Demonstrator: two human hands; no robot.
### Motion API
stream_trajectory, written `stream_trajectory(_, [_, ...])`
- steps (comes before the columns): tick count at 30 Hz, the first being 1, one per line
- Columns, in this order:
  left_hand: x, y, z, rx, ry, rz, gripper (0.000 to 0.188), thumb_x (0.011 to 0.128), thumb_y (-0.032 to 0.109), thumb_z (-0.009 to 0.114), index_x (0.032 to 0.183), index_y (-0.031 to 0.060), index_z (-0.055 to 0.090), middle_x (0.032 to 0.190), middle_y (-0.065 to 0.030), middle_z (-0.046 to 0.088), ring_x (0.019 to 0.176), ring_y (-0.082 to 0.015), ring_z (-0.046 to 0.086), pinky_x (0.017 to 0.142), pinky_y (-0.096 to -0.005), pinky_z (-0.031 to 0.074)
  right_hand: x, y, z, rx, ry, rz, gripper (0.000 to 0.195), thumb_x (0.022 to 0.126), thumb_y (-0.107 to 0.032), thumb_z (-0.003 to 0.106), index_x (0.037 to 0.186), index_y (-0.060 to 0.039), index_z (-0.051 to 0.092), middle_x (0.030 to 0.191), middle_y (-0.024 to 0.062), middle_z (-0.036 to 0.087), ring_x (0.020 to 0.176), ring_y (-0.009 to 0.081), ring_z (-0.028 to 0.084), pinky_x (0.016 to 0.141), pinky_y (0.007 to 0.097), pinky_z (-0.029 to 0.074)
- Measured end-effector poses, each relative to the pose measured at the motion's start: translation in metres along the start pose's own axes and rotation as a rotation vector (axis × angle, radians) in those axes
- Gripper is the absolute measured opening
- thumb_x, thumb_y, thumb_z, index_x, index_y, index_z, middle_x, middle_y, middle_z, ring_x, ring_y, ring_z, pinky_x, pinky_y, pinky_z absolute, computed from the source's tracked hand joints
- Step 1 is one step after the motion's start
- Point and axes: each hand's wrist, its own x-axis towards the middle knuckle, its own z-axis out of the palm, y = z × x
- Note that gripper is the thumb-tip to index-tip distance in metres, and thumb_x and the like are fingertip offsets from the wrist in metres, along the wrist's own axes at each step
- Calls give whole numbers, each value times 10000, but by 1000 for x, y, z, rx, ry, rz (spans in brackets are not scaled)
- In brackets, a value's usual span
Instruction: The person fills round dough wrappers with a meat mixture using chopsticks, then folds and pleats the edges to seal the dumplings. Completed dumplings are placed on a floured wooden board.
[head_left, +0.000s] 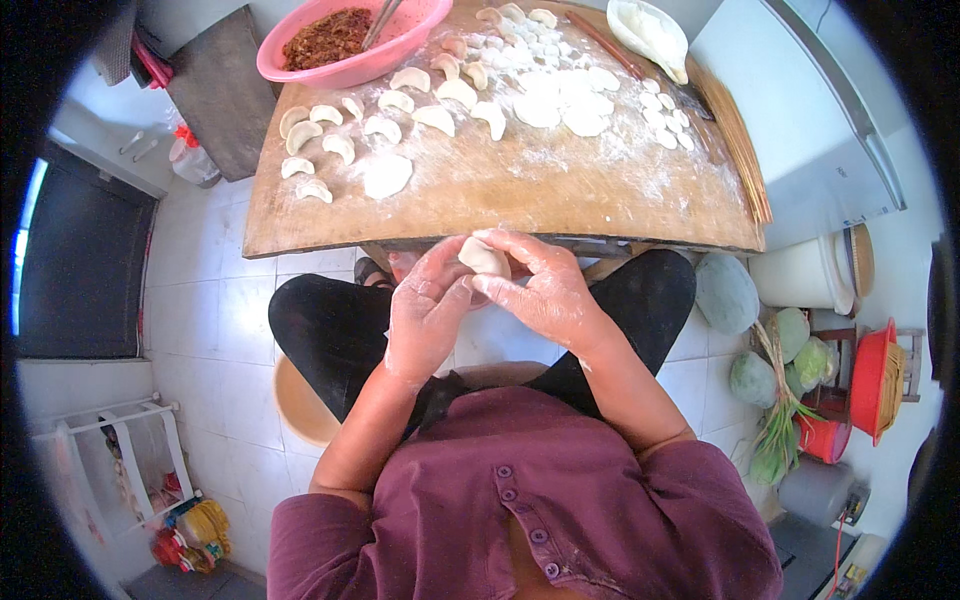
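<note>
Between my fingers, just off the near edge of the wooden board (480, 202), is a folded dumpling (483, 257). My left hand (429, 304) and my right hand (541, 289) both hold it, and flour whitens their skin. The fingertips hide part of its rim. Nearest to my left hand on the board lies one flat dough wrapper (388, 176). Beyond it, several crescent dumplings (382, 129) are spread over the left and middle. A pile of flat wrappers (566, 101) sits right of them, with small dough discs (666, 116) farther right.
A pink bowl of filling (337, 37) with chopsticks (382, 22) stands at the back left. A rolling pin (604, 45) and a white flour bowl (649, 34) are at the back right. Straw stalks (731, 142) line the right edge. Winter melons (726, 292) sit on the floor.
</note>
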Motion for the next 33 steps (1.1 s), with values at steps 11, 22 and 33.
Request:
stream_trajectory(11, [133, 36, -90, 1584, 261, 352, 386, 897, 123, 615, 1272, 34, 637, 1135, -212, 702, 1054, -406, 664, 900, -476, 531, 71, 21, 4, 509, 116, 225, 332, 872, -64, 719, 1183, 43, 673, 1000, 43, 698, 864, 102, 644, 796, 246, 513])
stream_trajectory(22, [164, 55, -120, 1234, 126, -21, 304, 809, 121, 692, 1084, -9, 701, 936, -133, 724, 853, -211, 685, 770, -347, 533, 160, 19, 18, -468, 88, -77, 355, 796, -280, 715, 1109, -113, 731, 1045, 174, 727, 948, 374, 691, 846, 448, 548])
stream_trajectory(33, [79, 65, -155, -23, 264, 154, 275, 928, 105, 598, 1155, -47, 628, 1080, -123, 694, 1011, -225, 673, 893, -335, 525, 205, 16, 85, -680, -78, -130, 426, 803, -302, 779, 1142, -59, 696, 996, 202, 708, 959, 373, 682, 869, 445, 538])
